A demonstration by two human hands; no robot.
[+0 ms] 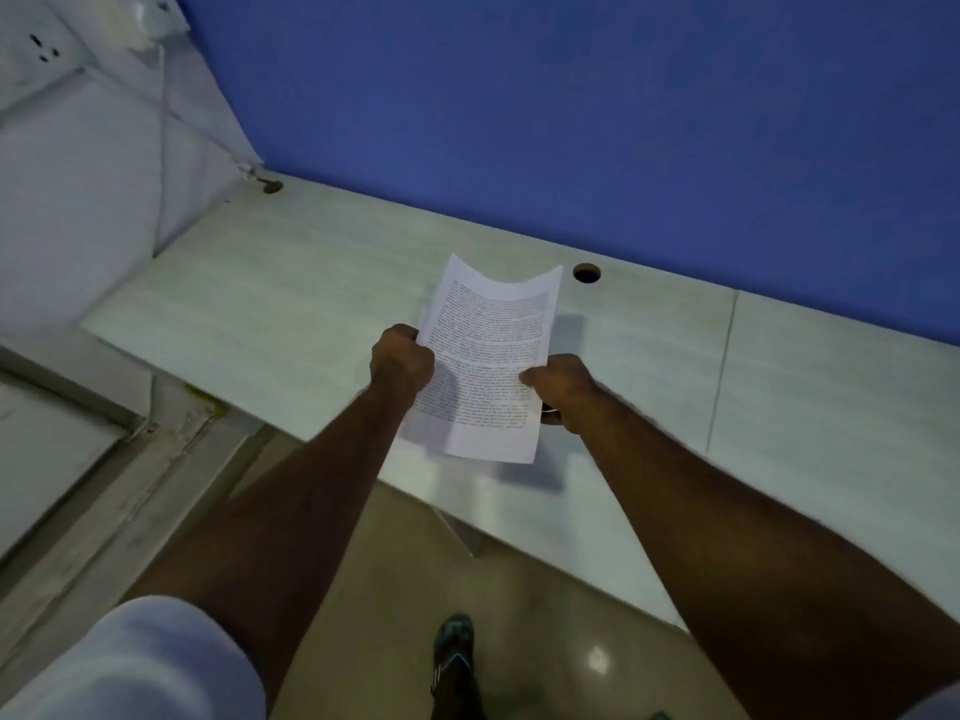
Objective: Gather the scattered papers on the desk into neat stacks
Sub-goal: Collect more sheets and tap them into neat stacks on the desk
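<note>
Both hands hold the papers (pixel 485 356) in the middle of the frame, lifted above the desk (pixel 270 283); the shadow on the desk top just right of and below the sheets suggests that they do not touch it. The left hand (pixel 401 362) grips the left long edge with its fingers curled tightly around it. The right hand (pixel 563 389) pinches the right long edge lower down, with the thumb on the printed side.

The long axis of the papers runs from the lower middle of the frame up toward the blue wall (pixel 571 122), a little tilted, and the top edge bends forward. A second sheet edge shows behind the left side, so I judge that this is a small bundle, not yet squared.

Both hands are equally near, one on each side. To make a neat stack, the short lower edge probably must turn down toward the desk for tapping. No other papers are visible on the desk in this view.
</note>
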